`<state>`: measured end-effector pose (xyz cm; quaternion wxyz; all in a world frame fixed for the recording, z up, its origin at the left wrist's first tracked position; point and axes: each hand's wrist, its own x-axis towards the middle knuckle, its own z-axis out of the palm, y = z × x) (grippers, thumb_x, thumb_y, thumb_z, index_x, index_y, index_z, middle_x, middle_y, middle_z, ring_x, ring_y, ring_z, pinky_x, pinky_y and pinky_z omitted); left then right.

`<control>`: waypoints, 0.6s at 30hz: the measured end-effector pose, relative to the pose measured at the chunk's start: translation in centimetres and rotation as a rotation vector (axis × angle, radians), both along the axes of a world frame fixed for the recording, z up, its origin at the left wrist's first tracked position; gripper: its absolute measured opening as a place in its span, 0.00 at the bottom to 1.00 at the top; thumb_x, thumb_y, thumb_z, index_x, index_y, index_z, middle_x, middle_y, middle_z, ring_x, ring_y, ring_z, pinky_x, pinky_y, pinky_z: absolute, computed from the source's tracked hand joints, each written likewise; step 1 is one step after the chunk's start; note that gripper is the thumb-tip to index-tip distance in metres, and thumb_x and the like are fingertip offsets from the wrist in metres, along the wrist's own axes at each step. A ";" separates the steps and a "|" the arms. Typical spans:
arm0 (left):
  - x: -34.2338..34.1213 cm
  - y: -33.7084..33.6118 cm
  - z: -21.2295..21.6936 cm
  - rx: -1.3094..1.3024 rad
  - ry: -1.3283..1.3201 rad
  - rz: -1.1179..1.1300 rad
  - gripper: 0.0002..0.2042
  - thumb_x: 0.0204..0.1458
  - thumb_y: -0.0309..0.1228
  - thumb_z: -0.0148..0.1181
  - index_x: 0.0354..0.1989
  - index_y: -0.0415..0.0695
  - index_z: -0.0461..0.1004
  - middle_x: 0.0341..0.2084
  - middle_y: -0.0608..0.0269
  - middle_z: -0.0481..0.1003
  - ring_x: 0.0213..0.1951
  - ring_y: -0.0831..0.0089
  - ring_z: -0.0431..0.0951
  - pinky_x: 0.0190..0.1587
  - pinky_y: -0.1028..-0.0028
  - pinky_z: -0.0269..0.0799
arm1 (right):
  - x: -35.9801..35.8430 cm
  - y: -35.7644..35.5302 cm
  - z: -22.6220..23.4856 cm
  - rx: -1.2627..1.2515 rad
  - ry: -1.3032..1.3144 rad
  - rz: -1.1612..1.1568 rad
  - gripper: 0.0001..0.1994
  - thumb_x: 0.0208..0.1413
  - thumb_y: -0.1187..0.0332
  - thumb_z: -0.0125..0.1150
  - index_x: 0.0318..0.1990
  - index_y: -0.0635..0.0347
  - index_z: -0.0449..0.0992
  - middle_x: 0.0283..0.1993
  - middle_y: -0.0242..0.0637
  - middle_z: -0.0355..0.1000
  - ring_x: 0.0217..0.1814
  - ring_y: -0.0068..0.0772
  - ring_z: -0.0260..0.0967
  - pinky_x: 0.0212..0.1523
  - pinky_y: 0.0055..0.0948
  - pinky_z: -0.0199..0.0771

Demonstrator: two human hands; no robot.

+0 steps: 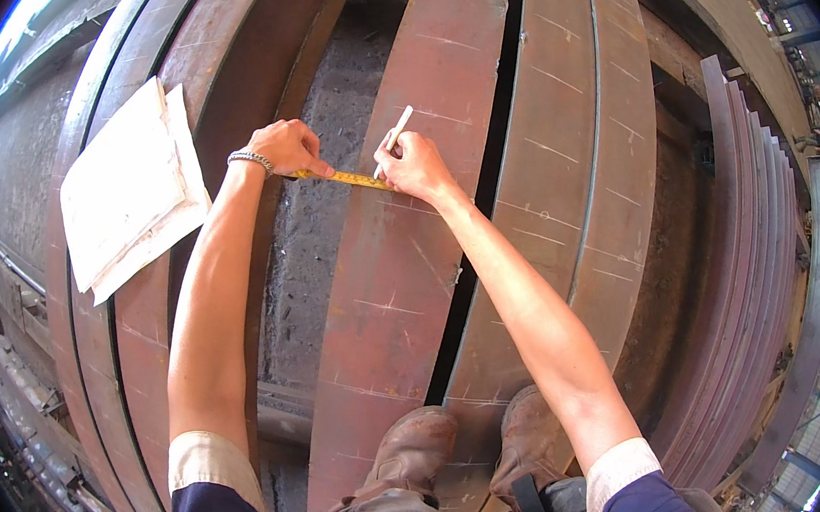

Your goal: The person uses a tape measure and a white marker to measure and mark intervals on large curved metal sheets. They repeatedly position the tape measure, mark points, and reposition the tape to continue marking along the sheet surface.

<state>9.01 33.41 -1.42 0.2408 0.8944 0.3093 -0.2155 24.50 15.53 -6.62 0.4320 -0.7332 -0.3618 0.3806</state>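
Observation:
My left hand is closed on the end of a yellow tape measure, whose blade lies across a reddish-brown steel beam. On that beam my right hand grips a slim white marker-like stick, tilted with its lower end beside the tape. The right fingers also rest at the tape's far end; whether they pinch it is hidden. Short white chalk-like lines cross the beam's surface. A bracelet circles my left wrist.
White paper sheets lie on the beams to the left. A dark gap runs left of the marked beam; a narrow slot separates it from more marked beams on the right. My boots stand on the beams. Stacked steel sections lie far right.

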 end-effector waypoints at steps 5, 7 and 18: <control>-0.2 0.1 0.0 0.006 0.009 0.007 0.23 0.35 0.58 0.74 0.25 0.49 0.83 0.22 0.66 0.80 0.31 0.68 0.81 0.35 0.67 0.73 | -0.2 0.1 0.7 -0.061 0.045 0.015 0.12 0.54 0.64 0.61 0.29 0.66 0.76 0.24 0.44 0.78 0.27 0.37 0.79 0.33 0.35 0.77; -0.2 0.1 0.0 0.001 0.020 0.016 0.23 0.35 0.58 0.74 0.25 0.49 0.83 0.22 0.66 0.80 0.31 0.68 0.81 0.35 0.67 0.73 | -0.2 0.2 0.8 -0.078 0.032 0.034 0.10 0.55 0.66 0.59 0.30 0.65 0.75 0.24 0.41 0.77 0.26 0.33 0.77 0.31 0.33 0.76; -0.1 -0.1 0.0 -0.006 0.018 0.031 0.23 0.35 0.58 0.74 0.25 0.50 0.83 0.23 0.66 0.80 0.31 0.68 0.80 0.35 0.68 0.73 | -2.4 1.1 2.7 0.174 -0.596 -0.082 0.06 0.57 0.72 0.58 0.38 0.66 0.73 0.33 0.55 0.76 0.36 0.57 0.77 0.37 0.46 0.78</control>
